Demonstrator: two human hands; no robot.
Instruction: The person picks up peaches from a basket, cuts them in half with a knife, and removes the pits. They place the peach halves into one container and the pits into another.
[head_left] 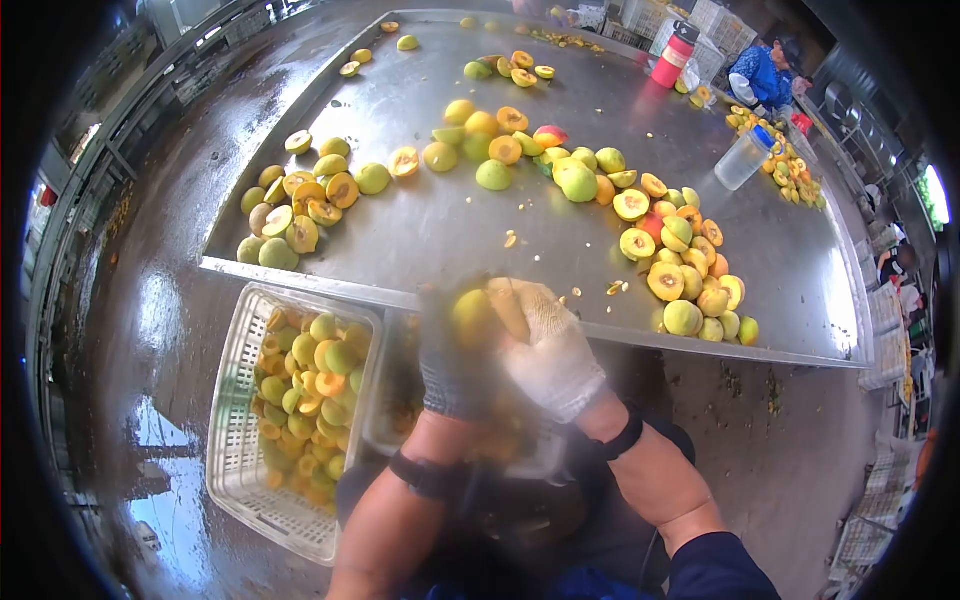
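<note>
Left grip (455, 355) clasps one fruit (472, 317), right grip (548, 352) I cannot tell, above two crates (230, 410).

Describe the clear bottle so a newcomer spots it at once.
Start at the big metal table and look toward its right side. The clear bottle is there, just left of the rightmost fruit pile. It is see-through with a blue cap, unlike the red bottle farther back.

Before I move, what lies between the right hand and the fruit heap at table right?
Head view: between the right hand and the fruit heap lie small scraps on the metal tabletop, plus its front rim.
</note>
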